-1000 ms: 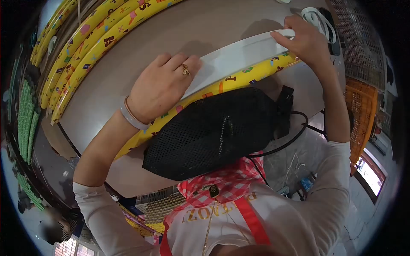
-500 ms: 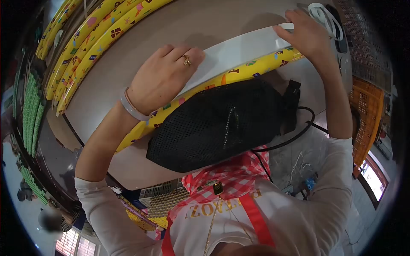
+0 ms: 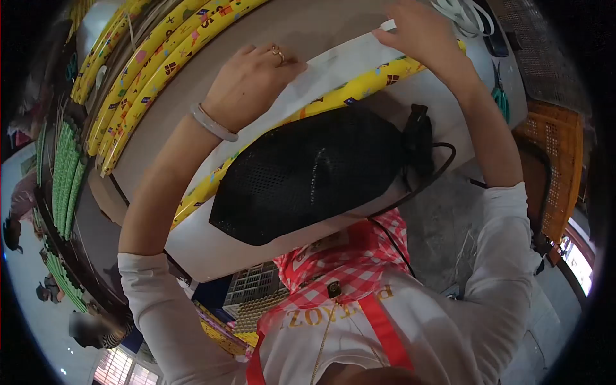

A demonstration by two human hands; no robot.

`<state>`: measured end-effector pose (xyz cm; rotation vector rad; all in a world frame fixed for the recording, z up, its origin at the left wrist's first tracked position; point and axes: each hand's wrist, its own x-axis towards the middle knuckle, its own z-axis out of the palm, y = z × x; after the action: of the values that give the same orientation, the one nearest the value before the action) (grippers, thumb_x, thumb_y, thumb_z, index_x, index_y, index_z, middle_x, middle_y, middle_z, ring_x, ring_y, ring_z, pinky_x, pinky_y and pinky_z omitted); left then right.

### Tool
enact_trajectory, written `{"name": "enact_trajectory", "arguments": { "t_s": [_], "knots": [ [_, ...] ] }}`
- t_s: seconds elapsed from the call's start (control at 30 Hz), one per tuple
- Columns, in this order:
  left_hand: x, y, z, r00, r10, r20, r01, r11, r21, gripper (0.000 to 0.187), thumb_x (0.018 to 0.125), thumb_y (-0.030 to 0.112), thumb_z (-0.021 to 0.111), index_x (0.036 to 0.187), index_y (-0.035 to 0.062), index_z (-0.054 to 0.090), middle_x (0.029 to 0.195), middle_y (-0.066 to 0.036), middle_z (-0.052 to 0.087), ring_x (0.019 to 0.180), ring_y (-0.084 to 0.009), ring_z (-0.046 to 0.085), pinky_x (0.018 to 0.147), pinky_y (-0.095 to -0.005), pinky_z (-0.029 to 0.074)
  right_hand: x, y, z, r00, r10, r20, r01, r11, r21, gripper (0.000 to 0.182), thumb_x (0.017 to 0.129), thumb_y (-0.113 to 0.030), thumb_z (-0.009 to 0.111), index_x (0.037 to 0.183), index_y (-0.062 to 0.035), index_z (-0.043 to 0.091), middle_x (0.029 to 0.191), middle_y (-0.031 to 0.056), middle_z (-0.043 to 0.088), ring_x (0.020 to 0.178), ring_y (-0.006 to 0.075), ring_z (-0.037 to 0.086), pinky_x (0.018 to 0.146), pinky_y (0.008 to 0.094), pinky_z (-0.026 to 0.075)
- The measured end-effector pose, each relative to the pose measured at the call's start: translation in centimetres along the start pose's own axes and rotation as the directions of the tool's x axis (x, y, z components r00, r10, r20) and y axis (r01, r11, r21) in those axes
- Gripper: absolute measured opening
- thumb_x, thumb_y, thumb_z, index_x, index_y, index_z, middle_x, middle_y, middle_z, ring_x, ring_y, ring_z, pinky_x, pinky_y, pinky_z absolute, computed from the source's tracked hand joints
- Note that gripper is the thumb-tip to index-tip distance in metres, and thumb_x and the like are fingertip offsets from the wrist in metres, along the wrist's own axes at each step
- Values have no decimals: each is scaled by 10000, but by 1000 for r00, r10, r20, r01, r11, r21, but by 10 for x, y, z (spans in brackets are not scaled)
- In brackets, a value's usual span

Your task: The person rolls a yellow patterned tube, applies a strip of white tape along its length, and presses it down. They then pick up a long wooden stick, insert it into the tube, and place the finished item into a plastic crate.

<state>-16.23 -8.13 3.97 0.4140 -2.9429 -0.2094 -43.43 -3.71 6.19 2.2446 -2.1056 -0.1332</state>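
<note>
A long yellow printed roll of wrapping paper [image 3: 350,93] lies slantwise across the table, its white underside [image 3: 330,70] showing along the far edge. My left hand [image 3: 253,86], with a ring and a pale bangle, has its fingers curled over that white edge; the thumb is hidden. Farther right, my right hand [image 3: 420,38] closes thumb and fingers on the white edge near its end. In front of the roll, close to my body, a black mesh bag [image 3: 308,173] lies on the table with a black cable.
More yellow printed rolls [image 3: 154,83] lie at the far left, with green rolls [image 3: 67,176] beyond them. Looped white strap [image 3: 471,16], a dark flat object [image 3: 495,43] and teal-handled scissors [image 3: 500,99] are at the right. An orange crate [image 3: 558,173] stands beside the table; people are in the left background.
The view has shifted, bringing the scissors into sight. Both hands stay on the paper's white edge and appear farther up in the picture, the right one also farther left.
</note>
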Motion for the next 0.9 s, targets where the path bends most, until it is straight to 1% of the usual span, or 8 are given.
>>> {"name": "enact_trajectory", "arguments": {
  "t_s": [0.17, 0.23, 0.3, 0.4, 0.5, 0.57, 0.67, 0.9],
  "knots": [
    [0, 8, -4, 994, 61, 91, -74, 986, 146, 334, 773, 13, 525, 1095, 73, 590, 1051, -48, 562, 997, -199, 530, 835, -326, 424, -2, -5, -7, 1000, 6, -15, -6, 1000, 28, 385, 760, -376, 642, 939, -39, 592, 862, 111, 582, 813, 249, 595, 708, 351, 466],
    [-4, 9, -8, 988, 41, 150, -59, 991, 121, 374, 772, 11, 527, 1140, 71, 561, 1099, -51, 539, 1026, -196, 511, 846, -327, 420, -1, -7, -9, 1000, 5, -24, -4, 999, 43, 383, 758, -375, 644, 936, -39, 593, 860, 111, 581, 814, 249, 594, 709, 351, 465],
    [-8, 8, -9, 992, 51, 119, -67, 989, 129, 373, 762, 13, 530, 1127, 77, 575, 1068, -53, 554, 1013, -199, 520, 855, -330, 421, -5, -20, -17, 1000, 0, -25, 2, 998, 62, 382, 755, -373, 647, 932, -39, 594, 859, 112, 581, 815, 249, 594, 710, 351, 465],
    [-1, 12, -20, 974, -31, 226, 19, 998, 55, 351, 773, 13, 550, 1109, 104, 592, 1090, -48, 561, 1033, -232, 527, 876, -345, 424, -4, -28, -24, 1000, -5, -12, 6, 995, 105, 380, 752, -371, 650, 927, -38, 596, 857, 112, 580, 816, 249, 594, 711, 351, 465],
    [27, 16, -15, 977, -6, 212, -12, 997, 83, 295, 766, 26, 578, 1052, 87, 620, 1083, -60, 563, 999, -240, 542, 858, -343, 440, -6, -25, -26, 1000, -18, -3, 18, 991, 132, 378, 749, -368, 654, 922, -37, 597, 855, 113, 580, 817, 249, 593, 712, 351, 464],
    [53, 23, 1, 1000, -17, 15, 18, 998, -67, 221, 770, 34, 583, 983, 63, 634, 1075, -70, 561, 974, -247, 554, 836, -341, 454, -7, -27, -28, 999, -32, 2, 32, 990, 140, 376, 746, -367, 656, 919, -37, 598, 853, 113, 579, 818, 249, 593, 713, 351, 464],
    [76, 22, 25, 997, -71, -41, 65, 987, -148, 185, 776, 23, 564, 949, 39, 628, 1057, -81, 559, 952, -260, 561, 822, -344, 464, -7, -25, -27, 999, -50, 22, 46, 988, 145, 374, 743, -364, 660, 914, -36, 600, 851, 113, 579, 819, 249, 592, 714, 351, 463],
    [73, 19, 28, 999, 6, 49, -7, 1000, 19, 255, 760, 52, 527, 1001, 35, 608, 1066, -89, 535, 976, -240, 538, 807, -333, 476, -4, -18, -24, 993, -92, 72, 79, 982, 169, 370, 735, -358, 669, 902, -35, 603, 846, 115, 577, 822, 249, 591, 717, 351, 462]
  ]
}}
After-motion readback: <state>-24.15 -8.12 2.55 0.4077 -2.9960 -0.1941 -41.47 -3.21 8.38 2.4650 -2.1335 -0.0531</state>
